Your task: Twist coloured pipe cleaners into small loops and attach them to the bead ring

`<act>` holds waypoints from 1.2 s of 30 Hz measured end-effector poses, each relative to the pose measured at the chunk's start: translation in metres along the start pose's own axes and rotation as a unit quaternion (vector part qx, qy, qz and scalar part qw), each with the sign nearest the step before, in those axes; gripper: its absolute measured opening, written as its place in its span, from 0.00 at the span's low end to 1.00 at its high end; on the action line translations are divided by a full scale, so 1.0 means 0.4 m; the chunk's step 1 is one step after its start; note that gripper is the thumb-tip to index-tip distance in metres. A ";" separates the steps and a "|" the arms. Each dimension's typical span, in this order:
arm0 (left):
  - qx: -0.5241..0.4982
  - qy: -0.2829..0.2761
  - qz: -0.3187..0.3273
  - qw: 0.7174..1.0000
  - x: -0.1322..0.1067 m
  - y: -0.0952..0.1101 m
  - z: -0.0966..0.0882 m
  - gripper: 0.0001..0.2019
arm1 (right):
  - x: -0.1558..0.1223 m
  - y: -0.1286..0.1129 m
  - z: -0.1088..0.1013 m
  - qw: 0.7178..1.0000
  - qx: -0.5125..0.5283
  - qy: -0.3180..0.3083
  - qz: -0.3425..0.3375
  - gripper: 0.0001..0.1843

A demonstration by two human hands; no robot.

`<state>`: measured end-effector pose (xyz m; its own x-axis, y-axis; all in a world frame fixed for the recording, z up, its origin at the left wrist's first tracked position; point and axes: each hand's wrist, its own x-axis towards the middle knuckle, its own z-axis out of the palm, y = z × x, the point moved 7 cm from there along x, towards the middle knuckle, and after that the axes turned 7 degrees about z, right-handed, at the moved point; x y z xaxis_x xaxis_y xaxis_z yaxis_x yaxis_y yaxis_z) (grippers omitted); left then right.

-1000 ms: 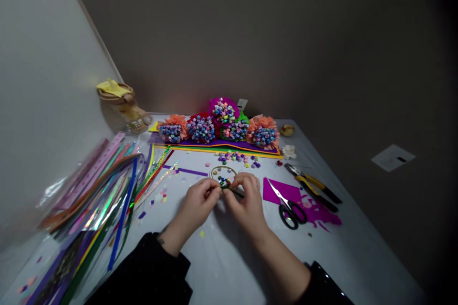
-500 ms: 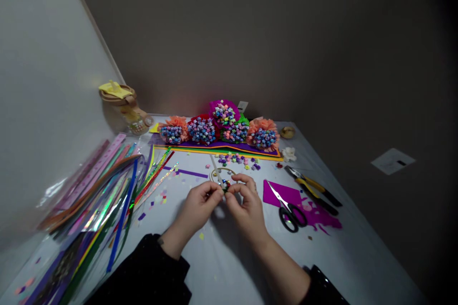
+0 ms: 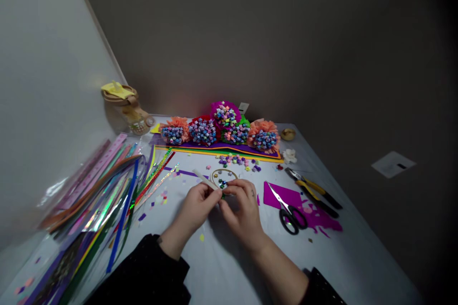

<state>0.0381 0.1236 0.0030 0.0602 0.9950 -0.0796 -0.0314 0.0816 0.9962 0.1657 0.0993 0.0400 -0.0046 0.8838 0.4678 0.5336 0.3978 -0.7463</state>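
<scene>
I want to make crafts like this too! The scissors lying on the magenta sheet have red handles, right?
Not quite: the handles of the scissors are black, not red, as the head view shows. They do lie on the magenta sheet.

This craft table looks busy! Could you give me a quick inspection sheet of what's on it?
Surface: pale grey table top, scattered with coloured paper bits.
Job's things: cream paper strip; small cluster of shiny coloured paper stars; thin gold hoop just behind them.
Clutter: black-handled scissors on a magenta sheet; yellow-and-black pliers; clear bag of coloured strips; orange and red paper flowers topped with stars.
Grippers: bare left hand pinches the strip; bare right hand sits beside the stars.
Cables: nothing seen.
Surroundings: grey walls; tan bottle with yellow top.
</scene>
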 end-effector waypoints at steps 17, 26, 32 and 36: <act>-0.043 -0.009 0.006 0.999 0.004 0.004 0.006 0.09 | 0.001 -0.007 -0.003 0.999 -0.036 0.000 -0.013 0.11; 0.005 -0.036 0.033 0.999 0.000 0.007 0.008 0.11 | 0.014 0.040 0.007 0.986 0.102 -0.035 0.127 0.05; -0.012 -0.068 0.027 0.997 0.000 0.010 0.016 0.09 | 0.023 0.058 0.006 0.972 0.157 -0.037 0.173 0.05; -0.051 -0.064 -0.021 0.996 0.000 -0.007 0.014 0.08 | 0.025 0.052 0.009 0.969 0.173 -0.055 0.169 0.05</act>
<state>0.0437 0.1231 0.0003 0.1893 0.9757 -0.1099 -0.1264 0.1352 0.9827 0.1736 0.1172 0.0274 0.0211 0.9914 0.1292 0.2051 0.1222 -0.9711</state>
